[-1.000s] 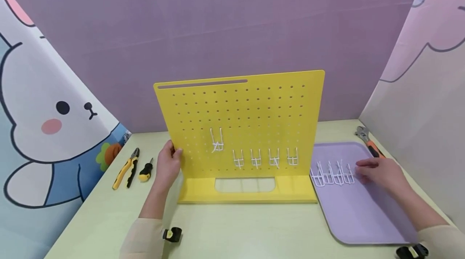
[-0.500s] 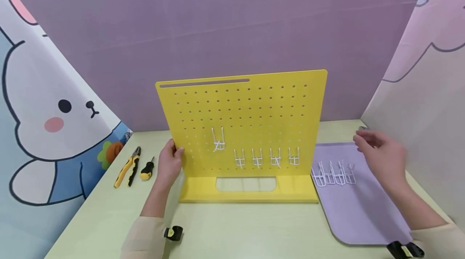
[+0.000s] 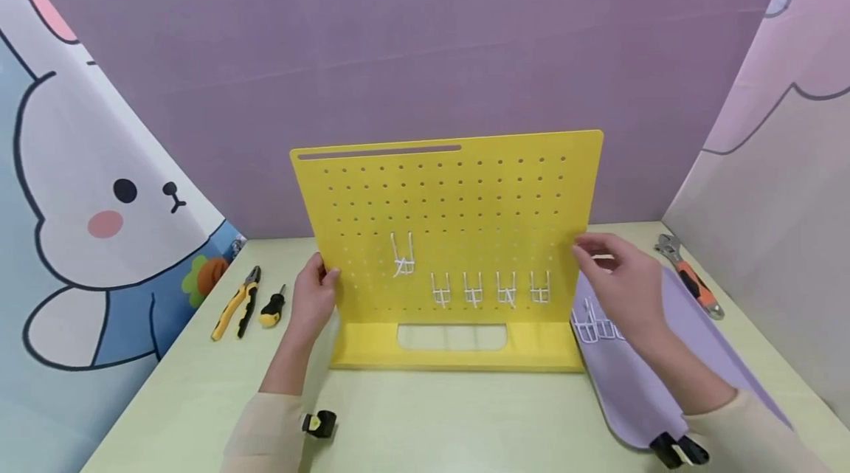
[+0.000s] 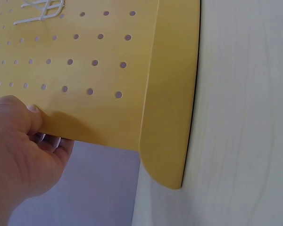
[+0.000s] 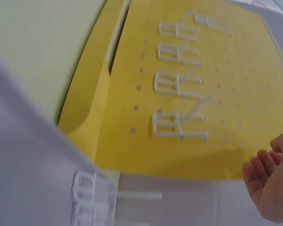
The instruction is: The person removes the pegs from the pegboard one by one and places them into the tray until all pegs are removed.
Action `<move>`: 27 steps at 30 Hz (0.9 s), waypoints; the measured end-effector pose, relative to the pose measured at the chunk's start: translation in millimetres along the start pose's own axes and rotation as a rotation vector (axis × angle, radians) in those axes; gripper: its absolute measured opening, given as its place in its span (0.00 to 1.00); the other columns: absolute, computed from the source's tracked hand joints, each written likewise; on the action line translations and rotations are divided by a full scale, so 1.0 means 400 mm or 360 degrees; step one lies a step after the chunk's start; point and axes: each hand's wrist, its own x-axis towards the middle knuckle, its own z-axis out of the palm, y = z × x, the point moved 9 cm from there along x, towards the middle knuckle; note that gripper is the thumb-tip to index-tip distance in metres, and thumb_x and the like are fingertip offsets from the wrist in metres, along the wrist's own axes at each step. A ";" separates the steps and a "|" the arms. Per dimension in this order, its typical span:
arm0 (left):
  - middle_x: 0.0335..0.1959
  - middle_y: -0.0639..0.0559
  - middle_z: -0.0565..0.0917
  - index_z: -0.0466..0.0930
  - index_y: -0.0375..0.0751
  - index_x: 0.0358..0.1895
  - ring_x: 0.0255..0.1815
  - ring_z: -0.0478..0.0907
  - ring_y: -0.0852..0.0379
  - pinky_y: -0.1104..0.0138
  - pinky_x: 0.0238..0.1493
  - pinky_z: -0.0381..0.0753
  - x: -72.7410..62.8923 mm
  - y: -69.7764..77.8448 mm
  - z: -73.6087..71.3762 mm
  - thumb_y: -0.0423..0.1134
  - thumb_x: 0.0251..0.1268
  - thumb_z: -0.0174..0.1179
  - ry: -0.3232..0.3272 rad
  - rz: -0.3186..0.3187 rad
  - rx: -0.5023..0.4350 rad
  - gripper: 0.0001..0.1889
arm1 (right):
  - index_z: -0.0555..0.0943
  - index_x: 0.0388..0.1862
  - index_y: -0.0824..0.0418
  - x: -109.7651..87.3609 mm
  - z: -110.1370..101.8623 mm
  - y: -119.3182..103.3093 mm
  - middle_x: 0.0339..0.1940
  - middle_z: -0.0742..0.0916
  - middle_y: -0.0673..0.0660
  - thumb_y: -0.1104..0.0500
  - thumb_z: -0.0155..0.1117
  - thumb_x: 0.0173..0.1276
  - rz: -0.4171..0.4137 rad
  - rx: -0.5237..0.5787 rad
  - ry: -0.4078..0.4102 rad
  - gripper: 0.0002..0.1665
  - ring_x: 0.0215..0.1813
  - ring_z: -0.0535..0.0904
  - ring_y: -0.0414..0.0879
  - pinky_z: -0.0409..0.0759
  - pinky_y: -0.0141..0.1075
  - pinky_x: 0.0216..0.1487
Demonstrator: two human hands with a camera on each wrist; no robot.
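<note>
A yellow pegboard (image 3: 458, 237) stands upright on its foot. Several white wire hooks (image 3: 508, 290) hang in a lower row, and a single hook (image 3: 402, 254) sits higher at left. My left hand (image 3: 315, 299) grips the board's left edge, thumb on the front face and fingers behind, as the left wrist view also shows. At the right edge is my right hand (image 3: 624, 281), fingers loosely curled and nothing seen between them; in the right wrist view its fingertips are right at the edge. More wire hooks (image 3: 589, 327) lie on the purple tray (image 3: 637, 392), partly hidden behind the right hand.
Yellow-and-black pliers (image 3: 237, 303) and a short screwdriver (image 3: 271, 309) lie left of the board. An adjustable wrench (image 3: 689, 275) with an orange-and-black handle lies beyond the tray. A purple backdrop (image 3: 425, 45) rises behind the table.
My right hand has risen from beside the hooks on the tray and moved left to the board's right edge. The left hand keeps its grip on the left edge.
</note>
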 end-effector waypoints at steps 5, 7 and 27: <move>0.51 0.36 0.78 0.71 0.28 0.59 0.48 0.73 0.46 0.59 0.48 0.76 0.001 0.006 -0.001 0.29 0.80 0.48 0.0005 0.0003 0.0029 0.12 | 0.87 0.43 0.67 0.000 0.057 -0.034 0.38 0.90 0.58 0.70 0.73 0.63 -0.0071 0.0128 -0.0082 0.09 0.38 0.82 0.34 0.79 0.20 0.39; 0.51 0.36 0.77 0.71 0.28 0.59 0.48 0.73 0.45 0.57 0.49 0.76 0.002 0.008 -0.002 0.29 0.80 0.48 0.0010 -0.0001 0.0036 0.12 | 0.87 0.43 0.67 -0.001 0.081 -0.047 0.38 0.90 0.58 0.70 0.73 0.63 -0.0075 0.0182 -0.0122 0.09 0.38 0.84 0.40 0.80 0.21 0.39; 0.51 0.36 0.78 0.72 0.29 0.60 0.49 0.74 0.47 0.65 0.47 0.77 -0.007 0.005 -0.007 0.28 0.78 0.50 0.0034 0.0000 -0.0024 0.13 | 0.86 0.47 0.63 -0.062 0.414 -0.218 0.40 0.88 0.51 0.63 0.72 0.66 0.0250 0.0597 -0.0608 0.11 0.43 0.84 0.45 0.84 0.31 0.43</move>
